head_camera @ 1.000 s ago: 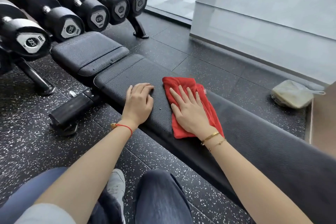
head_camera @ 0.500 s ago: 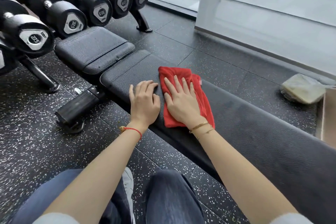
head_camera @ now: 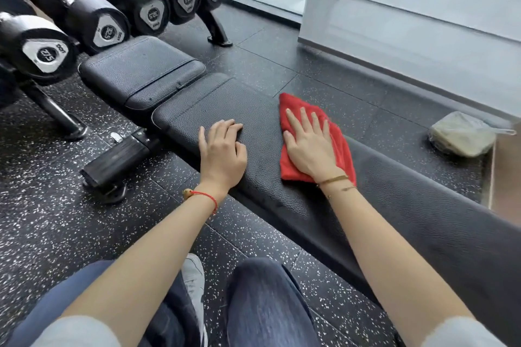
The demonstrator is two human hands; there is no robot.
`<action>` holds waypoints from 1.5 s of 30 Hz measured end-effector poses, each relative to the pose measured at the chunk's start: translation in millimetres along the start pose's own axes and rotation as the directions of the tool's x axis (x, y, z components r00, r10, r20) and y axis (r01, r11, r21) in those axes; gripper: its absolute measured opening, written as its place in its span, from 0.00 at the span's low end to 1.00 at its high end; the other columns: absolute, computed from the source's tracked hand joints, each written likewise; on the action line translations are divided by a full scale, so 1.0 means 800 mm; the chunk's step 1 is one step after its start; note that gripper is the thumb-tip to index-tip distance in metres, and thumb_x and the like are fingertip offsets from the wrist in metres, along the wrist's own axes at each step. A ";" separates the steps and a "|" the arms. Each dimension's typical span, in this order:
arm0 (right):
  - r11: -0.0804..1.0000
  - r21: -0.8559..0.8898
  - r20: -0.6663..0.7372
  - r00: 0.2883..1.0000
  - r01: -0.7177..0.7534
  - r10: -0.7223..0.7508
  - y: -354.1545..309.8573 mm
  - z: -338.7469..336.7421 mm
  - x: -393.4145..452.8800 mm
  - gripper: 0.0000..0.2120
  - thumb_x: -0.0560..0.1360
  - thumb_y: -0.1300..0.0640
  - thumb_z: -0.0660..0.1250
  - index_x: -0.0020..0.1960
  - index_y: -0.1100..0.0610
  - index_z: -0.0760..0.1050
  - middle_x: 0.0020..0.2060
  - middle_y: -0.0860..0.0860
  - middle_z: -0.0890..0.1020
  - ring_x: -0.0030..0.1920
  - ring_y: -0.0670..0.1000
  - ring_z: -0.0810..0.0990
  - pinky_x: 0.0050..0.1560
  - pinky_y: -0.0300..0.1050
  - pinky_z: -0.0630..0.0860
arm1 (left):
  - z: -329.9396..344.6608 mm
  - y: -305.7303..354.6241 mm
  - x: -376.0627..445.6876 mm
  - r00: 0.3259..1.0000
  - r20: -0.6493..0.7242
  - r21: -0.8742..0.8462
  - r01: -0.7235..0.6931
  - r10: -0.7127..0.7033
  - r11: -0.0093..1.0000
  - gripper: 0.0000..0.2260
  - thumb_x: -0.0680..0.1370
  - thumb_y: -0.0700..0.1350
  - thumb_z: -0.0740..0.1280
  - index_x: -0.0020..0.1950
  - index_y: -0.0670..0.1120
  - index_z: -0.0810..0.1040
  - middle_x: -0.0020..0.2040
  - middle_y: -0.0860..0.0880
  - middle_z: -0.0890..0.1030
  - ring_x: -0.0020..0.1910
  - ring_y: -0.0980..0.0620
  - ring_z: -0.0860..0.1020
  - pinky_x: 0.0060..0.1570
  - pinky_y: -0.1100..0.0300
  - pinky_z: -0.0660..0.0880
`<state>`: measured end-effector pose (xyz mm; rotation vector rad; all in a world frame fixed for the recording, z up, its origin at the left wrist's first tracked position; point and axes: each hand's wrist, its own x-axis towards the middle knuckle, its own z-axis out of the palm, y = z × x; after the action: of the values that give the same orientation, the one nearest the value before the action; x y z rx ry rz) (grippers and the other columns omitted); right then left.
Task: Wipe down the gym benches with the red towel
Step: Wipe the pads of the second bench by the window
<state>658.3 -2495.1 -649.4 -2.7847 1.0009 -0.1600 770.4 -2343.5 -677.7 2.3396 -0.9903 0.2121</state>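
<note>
Right hand [head_camera: 308, 146] slid red towel [head_camera: 339, 146] rightward along bench [head_camera: 253, 110], fingers spread flat, left hand [head_camera: 222, 149] loosely curled.

Red string bracelet [head_camera: 203, 196] on the left wrist, thin gold bracelets [head_camera: 334, 180] on the right, pale grey sleeves [head_camera: 76, 331], dark blue jeans [head_camera: 265, 304], a grey-white sneaker [head_camera: 194, 276].

Under your right hand [head_camera: 308, 146]: red towel [head_camera: 342, 149], soft matt cloth, slightly fuzzy. Under your left hand [head_camera: 222, 152]: bench pad [head_camera: 253, 110], black pebbled leather-look vinyl, faint sheen, stitched seams. Floor [head_camera: 42, 220]: matt black rubber, white-speckled. Dumbbells [head_camera: 98, 22]: matt black rubber heads, shiny metal handles, silvery end plates. Bench foot [head_camera: 115, 159]: ribbed black cap.
</note>
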 end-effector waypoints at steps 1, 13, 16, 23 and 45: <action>0.998 0.007 -0.001 0.998 0.058 -0.058 -0.011 0.004 -0.010 0.26 0.82 0.46 0.50 0.79 0.44 0.50 0.79 0.51 0.51 0.79 0.55 0.48 0.77 0.55 0.41 | 0.000 0.000 0.000 1.000 0.001 0.008 0.000 0.000 1.000 0.19 0.76 0.43 0.59 0.67 0.46 0.75 0.70 0.49 0.73 0.72 0.48 0.66 0.76 0.41 0.49; 0.997 0.012 -0.030 0.996 0.081 -0.080 -0.006 0.011 -0.083 0.26 0.82 0.45 0.49 0.79 0.42 0.49 0.79 0.49 0.52 0.79 0.54 0.48 0.77 0.54 0.41 | -0.036 -0.040 0.010 0.950 0.248 0.104 -0.218 0.187 0.970 0.20 0.82 0.46 0.58 0.75 0.49 0.66 0.75 0.50 0.66 0.76 0.49 0.60 0.75 0.44 0.53; 0.998 0.009 -0.029 0.997 0.065 -0.065 -0.052 0.020 -0.053 0.26 0.82 0.45 0.50 0.79 0.44 0.50 0.79 0.51 0.53 0.79 0.56 0.48 0.77 0.56 0.42 | -0.047 -0.054 0.014 0.963 0.222 0.124 -0.180 0.150 0.976 0.20 0.82 0.45 0.57 0.75 0.48 0.66 0.75 0.49 0.66 0.76 0.49 0.60 0.75 0.46 0.54; 0.964 -0.015 -0.027 0.963 0.267 -0.268 -0.087 0.031 -0.088 0.25 0.82 0.45 0.49 0.79 0.44 0.51 0.79 0.50 0.55 0.78 0.55 0.52 0.77 0.55 0.43 | -0.047 -0.061 0.014 0.972 0.193 0.171 -0.170 0.136 0.970 0.20 0.82 0.44 0.57 0.74 0.44 0.67 0.75 0.46 0.67 0.75 0.46 0.63 0.75 0.47 0.55; 0.975 0.020 -0.023 0.975 0.222 -0.221 0.012 0.008 -0.112 0.25 0.81 0.44 0.49 0.78 0.39 0.50 0.78 0.45 0.55 0.79 0.51 0.51 0.78 0.51 0.43 | -0.025 -0.031 0.027 0.980 0.157 0.154 -0.143 0.118 0.978 0.19 0.80 0.50 0.60 0.70 0.45 0.71 0.71 0.45 0.70 0.73 0.44 0.63 0.75 0.42 0.52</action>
<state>584.5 -2444.4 -661.1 -2.8737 0.6848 -0.2290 804.8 -2331.2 -664.8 2.4696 -1.2438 0.1801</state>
